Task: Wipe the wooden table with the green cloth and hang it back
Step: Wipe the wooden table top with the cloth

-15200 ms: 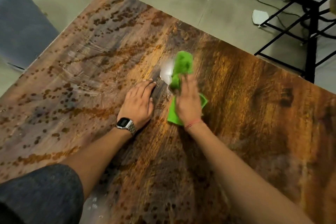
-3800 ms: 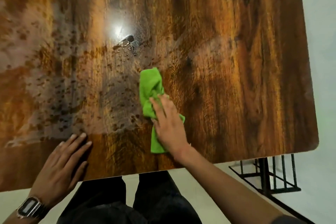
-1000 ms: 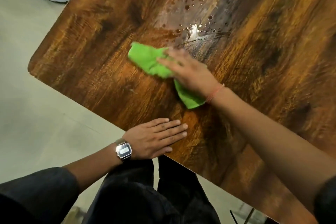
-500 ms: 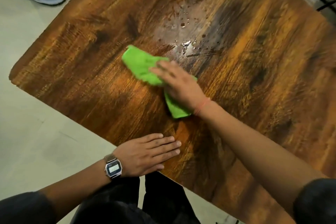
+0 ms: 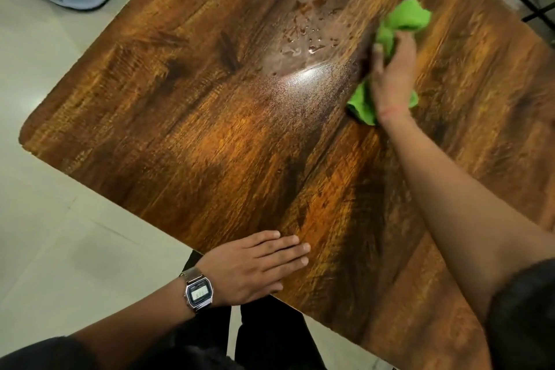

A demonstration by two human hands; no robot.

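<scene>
We press the green cloth point(image 5: 402, 19) flat on the wooden table point(image 5: 210, 129) under our right hand point(image 5: 392, 75), fingers extended, beside the wet patch point(image 5: 303, 48). Our left hand point(image 5: 255, 269) lies flat, fingers straight, at the near edge, likely bracing our reach.

Your one head view looks steeply down, close over the table point(image 5: 210, 144), its corner at left, floor point(image 5: 45, 234) beyond.

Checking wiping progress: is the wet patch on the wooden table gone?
No, droplets and a shiny wet patch remain on the brown wooden table, just left of the crumpled green cloth.
</scene>
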